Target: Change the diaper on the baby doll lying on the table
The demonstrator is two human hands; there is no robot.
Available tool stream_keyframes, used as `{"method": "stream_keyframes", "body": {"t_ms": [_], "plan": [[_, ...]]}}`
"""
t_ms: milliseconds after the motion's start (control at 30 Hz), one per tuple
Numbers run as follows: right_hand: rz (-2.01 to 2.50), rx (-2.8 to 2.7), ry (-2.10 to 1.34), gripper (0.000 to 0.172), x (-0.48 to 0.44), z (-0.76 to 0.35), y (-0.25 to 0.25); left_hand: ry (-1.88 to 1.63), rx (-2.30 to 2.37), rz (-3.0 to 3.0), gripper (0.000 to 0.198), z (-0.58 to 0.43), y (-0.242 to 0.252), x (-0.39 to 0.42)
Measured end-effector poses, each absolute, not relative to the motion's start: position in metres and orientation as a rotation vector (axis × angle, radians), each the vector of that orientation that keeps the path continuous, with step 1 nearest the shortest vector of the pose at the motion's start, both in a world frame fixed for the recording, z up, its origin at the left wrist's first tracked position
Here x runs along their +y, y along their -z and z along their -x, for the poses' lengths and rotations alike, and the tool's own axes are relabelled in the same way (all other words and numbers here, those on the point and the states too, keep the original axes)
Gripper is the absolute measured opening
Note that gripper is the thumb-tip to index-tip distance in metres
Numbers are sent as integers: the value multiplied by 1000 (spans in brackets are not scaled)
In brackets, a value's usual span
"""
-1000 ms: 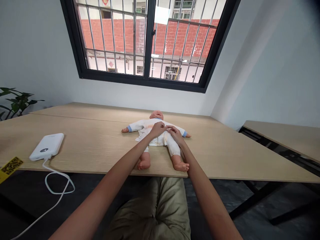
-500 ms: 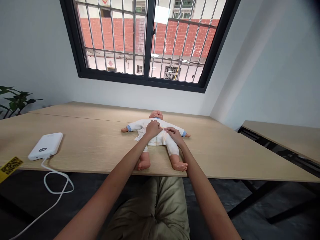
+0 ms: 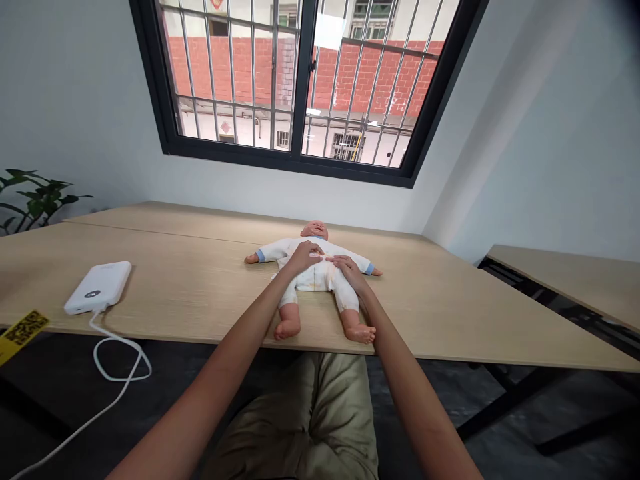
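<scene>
A baby doll [image 3: 314, 280] lies on its back on the table, head towards the window and arms spread. It wears a white outfit with blue cuffs and collar; its feet are bare. My left hand [image 3: 303, 256] is over the doll's chest, fingers curled towards the thumb on the front of the white top [image 3: 287, 246]. Beside it my right hand [image 3: 349, 269] rests on the doll's belly, fingers stretched out and pointing to the middle. The fingertips of both hands are close together. What lies right under them is too small to make out.
The wooden table [image 3: 185, 280] carries a white power bank [image 3: 100, 287] with a white cable [image 3: 123, 343] hanging over the front edge. A yellow tag [image 3: 23, 335] shows at the left, near a plant [image 3: 43, 197]. Another table [image 3: 565, 273] stands at the right.
My left hand's fingers have loosened from a tighter curl, and a gap now shows between fingers and thumb. My right hand has hardly moved. The view has shifted slightly.
</scene>
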State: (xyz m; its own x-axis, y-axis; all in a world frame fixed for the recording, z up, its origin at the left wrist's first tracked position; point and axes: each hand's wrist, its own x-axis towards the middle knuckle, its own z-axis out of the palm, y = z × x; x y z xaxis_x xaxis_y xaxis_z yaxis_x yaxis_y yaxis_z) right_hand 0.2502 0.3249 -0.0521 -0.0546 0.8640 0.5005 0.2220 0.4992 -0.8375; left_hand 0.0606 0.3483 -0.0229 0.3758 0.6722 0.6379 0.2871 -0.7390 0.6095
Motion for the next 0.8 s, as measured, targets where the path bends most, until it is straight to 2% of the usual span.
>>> {"method": "stream_keyframes", "body": {"t_ms": [333,467,600,800], "plan": [[1004,-1542,-677,23,326,-257,55,-1329,916,-2300,7,-58,24,346],[1020,-1442,-637,26,321,-257,58,-1266,1083,-2392,18,-58,29,351],[1080,-1324,-593,35,318,-259,61,-1200,1134,-2394,22,-57,31,352],[1123,-1235,-564,51,310,-257,53,-1149,1201,-2402,17,-59,30,351]]}}
